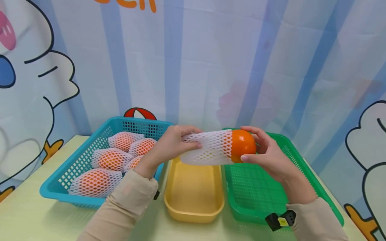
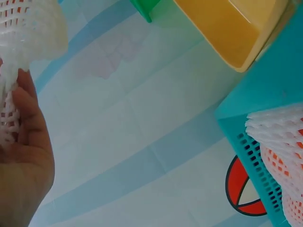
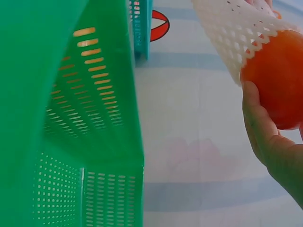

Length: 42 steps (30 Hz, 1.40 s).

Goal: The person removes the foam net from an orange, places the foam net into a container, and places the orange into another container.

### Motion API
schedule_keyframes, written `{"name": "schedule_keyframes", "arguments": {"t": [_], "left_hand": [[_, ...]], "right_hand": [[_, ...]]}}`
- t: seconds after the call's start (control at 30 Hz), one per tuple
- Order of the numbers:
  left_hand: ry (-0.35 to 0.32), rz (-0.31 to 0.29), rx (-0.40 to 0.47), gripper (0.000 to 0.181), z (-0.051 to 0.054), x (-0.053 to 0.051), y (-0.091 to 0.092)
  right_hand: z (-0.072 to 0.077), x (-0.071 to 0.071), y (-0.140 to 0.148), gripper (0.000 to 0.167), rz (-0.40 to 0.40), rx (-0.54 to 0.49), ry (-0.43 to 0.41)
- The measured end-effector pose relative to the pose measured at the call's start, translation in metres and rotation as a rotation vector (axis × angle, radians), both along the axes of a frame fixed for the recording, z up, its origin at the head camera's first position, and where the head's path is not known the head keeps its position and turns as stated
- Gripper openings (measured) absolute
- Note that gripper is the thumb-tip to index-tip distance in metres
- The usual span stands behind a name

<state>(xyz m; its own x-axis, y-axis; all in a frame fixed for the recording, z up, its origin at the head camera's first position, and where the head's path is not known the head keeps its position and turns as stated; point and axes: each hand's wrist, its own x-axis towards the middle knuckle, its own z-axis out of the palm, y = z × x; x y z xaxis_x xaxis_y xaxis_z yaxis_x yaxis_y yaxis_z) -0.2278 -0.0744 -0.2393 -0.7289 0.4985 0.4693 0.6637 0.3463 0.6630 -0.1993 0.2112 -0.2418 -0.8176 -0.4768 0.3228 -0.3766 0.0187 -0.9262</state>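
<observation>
An orange (image 1: 243, 145) sticks out of the right end of a white foam net sleeve (image 1: 211, 147), held in the air above the yellow tray and green basket. My left hand (image 1: 178, 142) pinches the sleeve's left end between thumb and fingers. My right hand (image 1: 271, 155) grips the bare orange, thumb in front and fingers behind. In the right wrist view the sleeve's open edge still covers part of the orange (image 3: 277, 80). The left wrist view shows the sleeve (image 2: 33, 30) bunched in the left hand (image 2: 28, 151).
A blue basket (image 1: 51, 190) at left holds several oranges in foam nets (image 1: 96, 182). The yellow tray (image 1: 194, 190) stands in the middle, the green basket (image 1: 250, 190) at right. A striped, printed cloth (image 1: 205, 67) hangs behind the pale table (image 1: 24, 214).
</observation>
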Motion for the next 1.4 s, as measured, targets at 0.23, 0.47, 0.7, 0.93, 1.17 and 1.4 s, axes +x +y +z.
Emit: {"name": "schedule_keyframes", "arguments": {"t": [0.23,0.47,0.7,0.93,1.17,1.4], "left_hand": [[0.028,0.045,-0.115,0.026,0.000,-0.010,0.002],[0.053,0.130,-0.242,0.019,0.001,-0.018,0.005],[0.051,0.231,-0.392,0.019,-0.003,-0.022,0.018],[0.000,0.266,-0.498,0.017,-0.014,-0.029,0.029],[-0.048,0.289,-0.593,0.020,-0.032,-0.041,0.034],[-0.079,0.262,-0.593,0.025,-0.044,-0.044,0.038]], "right_hand": [[0.002,-0.005,0.008,0.058,-0.015,-0.006,-0.018],[0.007,-0.007,0.016,0.058,-0.056,0.010,-0.031],[0.012,-0.011,0.026,0.059,-0.115,0.032,-0.080],[0.008,-0.028,0.028,0.068,-0.234,0.165,-0.158],[-0.009,-0.050,0.023,0.077,-0.381,0.484,-0.124],[-0.035,-0.065,0.013,0.074,-0.427,0.779,-0.054]]}}
